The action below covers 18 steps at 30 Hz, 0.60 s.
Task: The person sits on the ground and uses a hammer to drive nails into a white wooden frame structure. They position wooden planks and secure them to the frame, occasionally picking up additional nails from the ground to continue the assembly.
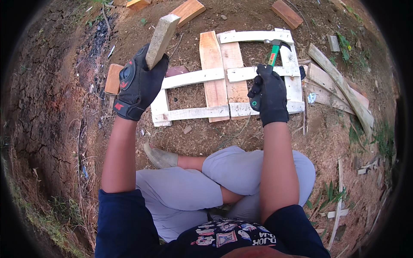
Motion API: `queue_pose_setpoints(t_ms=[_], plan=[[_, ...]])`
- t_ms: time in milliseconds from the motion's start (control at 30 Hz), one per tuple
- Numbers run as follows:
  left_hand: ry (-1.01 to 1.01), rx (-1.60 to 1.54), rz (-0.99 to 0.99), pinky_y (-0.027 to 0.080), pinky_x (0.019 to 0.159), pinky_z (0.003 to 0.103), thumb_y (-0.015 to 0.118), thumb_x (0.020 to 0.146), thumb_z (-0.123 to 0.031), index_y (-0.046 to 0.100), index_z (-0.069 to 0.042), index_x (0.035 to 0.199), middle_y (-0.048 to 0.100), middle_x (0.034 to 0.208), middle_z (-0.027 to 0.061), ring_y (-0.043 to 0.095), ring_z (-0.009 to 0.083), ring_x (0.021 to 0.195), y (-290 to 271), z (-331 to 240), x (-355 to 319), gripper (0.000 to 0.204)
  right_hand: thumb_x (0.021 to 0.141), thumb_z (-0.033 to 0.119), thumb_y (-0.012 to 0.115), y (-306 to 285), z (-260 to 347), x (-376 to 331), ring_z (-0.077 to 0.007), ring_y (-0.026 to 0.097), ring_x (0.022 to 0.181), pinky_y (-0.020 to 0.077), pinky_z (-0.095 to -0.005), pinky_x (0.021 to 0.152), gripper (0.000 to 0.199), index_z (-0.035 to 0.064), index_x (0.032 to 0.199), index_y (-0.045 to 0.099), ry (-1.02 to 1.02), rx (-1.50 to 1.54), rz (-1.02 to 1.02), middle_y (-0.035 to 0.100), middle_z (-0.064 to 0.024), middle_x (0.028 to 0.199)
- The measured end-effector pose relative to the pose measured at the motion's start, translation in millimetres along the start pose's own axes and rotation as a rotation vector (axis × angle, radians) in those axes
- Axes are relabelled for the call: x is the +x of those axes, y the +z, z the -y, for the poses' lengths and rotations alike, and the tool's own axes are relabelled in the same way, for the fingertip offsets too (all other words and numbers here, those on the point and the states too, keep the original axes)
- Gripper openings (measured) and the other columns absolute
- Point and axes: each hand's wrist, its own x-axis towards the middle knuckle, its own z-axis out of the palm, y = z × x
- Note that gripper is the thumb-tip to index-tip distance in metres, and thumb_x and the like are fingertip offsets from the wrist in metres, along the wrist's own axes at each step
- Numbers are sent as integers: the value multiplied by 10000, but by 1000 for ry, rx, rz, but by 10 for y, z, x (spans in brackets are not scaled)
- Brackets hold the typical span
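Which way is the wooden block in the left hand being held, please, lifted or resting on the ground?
Lifted: the left hand grips the wooden block at its lower end, tilted, above the ground.

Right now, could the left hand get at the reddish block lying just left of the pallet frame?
Probably not yet: the left hand is closed around a wooden block. The reddish block lies uncovered just beside it.

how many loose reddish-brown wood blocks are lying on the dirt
4 in view: one at the top edge, one right of it, one at top right, one behind the left hand. More may be hidden.
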Motion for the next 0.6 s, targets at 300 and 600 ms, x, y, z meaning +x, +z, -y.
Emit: queue_pose_setpoints(t_ms=[300,600], plan=[[178,481,448,516,1097,488,901,798,-342,507,-143,1555,551,1574,180,597,366,1385,1186,1498,-1015,877,996,268,746,73,-13,-22,-128,548,575,515,-336,487,232,87,988,601,17,-60,56,563,-15,740],[105,492,386,567,926,490,817,851,-349,671,-122,1332,761,1131,138,736,329,1071,1594,1603,-988,551,998,299,742,40,-33,2,-120,527,603,491,-329,528,252,81,1037,622,40,-78,105,546,1,756]])
